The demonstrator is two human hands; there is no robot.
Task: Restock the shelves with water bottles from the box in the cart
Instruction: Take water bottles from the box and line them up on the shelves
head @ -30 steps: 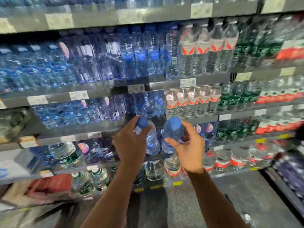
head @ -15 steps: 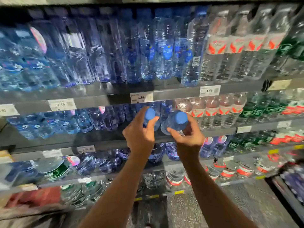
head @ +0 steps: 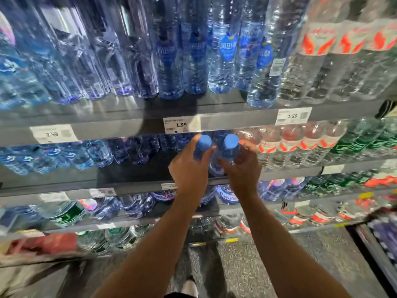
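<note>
My left hand (head: pixel 190 171) grips a small blue-capped water bottle (head: pixel 202 145) by its neck and shoulder. My right hand (head: pixel 242 166) grips a second blue-capped bottle (head: pixel 230 145) the same way. Both bottles stand side by side at the front of the second shelf (head: pixel 129 181), just under the 1.99 price tag (head: pixel 181 124). Their lower halves are hidden behind my hands. Blue bottles of the same kind fill the shelf row behind them (head: pixel 137 149). The cart and box are out of view.
Tall blue bottles (head: pixel 193 61) line the shelf above, red-labelled ones (head: pixel 322 61) to the right. Red and green labelled bottles (head: pixel 311 145) crowd the right of the second shelf. A dark gap (head: pixel 129 168) lies left of my hands. Lower shelves hold more bottles.
Both hands have carried the two bottles up and forward, from below the second shelf to its front edge. The view has moved closer to the shelves.
</note>
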